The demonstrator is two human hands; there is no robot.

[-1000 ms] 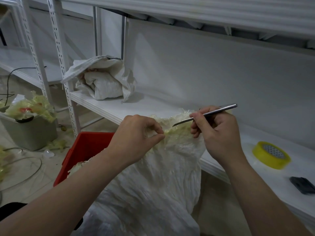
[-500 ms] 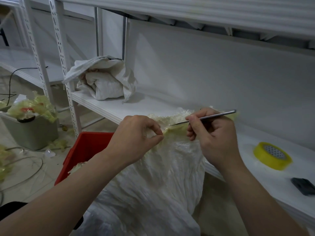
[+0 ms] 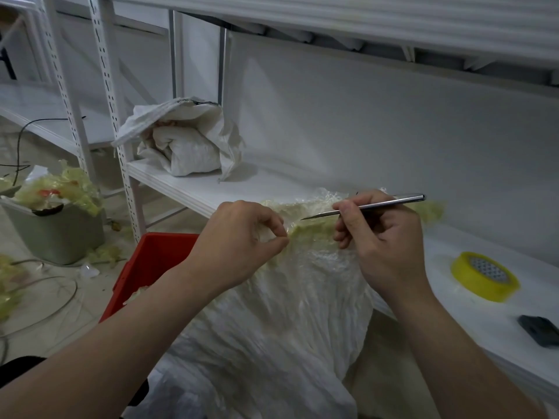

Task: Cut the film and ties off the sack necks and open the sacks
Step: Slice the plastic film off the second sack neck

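White woven plastic sack (image 3: 272,322) stands upright in front of the person, leaning vs. the edge of the white shelf board (image 3: 193,189). Its neck is at top centre btwn the two hands, bunched and wrapped in crinkly yellow-green film (image 3: 314,231).

L hand (image 3: 239,246): thumb + forefinger tips together, clamped on a bit of film at the neck's left side; other fingers (image 3: 273,219) curled.

R hand (image 3: 384,243): fingers wrapped round a slim silver metal knife (image 3: 363,207), held pen-style, approx. level. The point aims left at the L hand, just over the film. Can't tell if the tip touches.

Red plastic crate (image 3: 151,261) on the floor, left of the sack and behind the L forearm. Crumpled empty white sack (image 3: 184,140) on the shelf further back. Yellow tape roll (image 3: 484,276) lies flat on the shelf at right, w/ a small black object (image 3: 541,329) near it. Grey-green bin (image 3: 54,234) far left, heaped w/ film scraps.
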